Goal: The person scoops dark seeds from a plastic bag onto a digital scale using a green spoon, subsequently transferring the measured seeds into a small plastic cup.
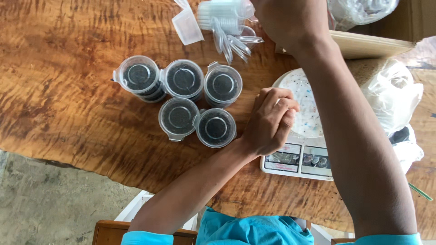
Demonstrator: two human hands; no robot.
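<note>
In the head view, your left hand [270, 120] sits in the middle of the frame, curled into a loose fist at the left edge of the round white pan of the kitchen scale [303, 136]; its fingers are folded in, and I cannot tell whether anything small is pinched inside. Your right hand [284, 20] reaches to the top of the frame, towards the stack of empty clear cups [225, 16] and loose lids [236, 43]. Its fingers run out of view, so whether it grips something cannot be told.

Left of centre, five lidded cups [181, 102] filled with dark material stand bunched together on the wooden bench [59, 90], touching one another. A cardboard box [377, 41] and crumpled plastic bags [393, 97] lie at the upper right.

My judgement for the work at the scale: keep your left fist off the pan (a resting knuckle would skew the reading), and draw one cup cleanly from the stack without dragging the loose lids along.
</note>
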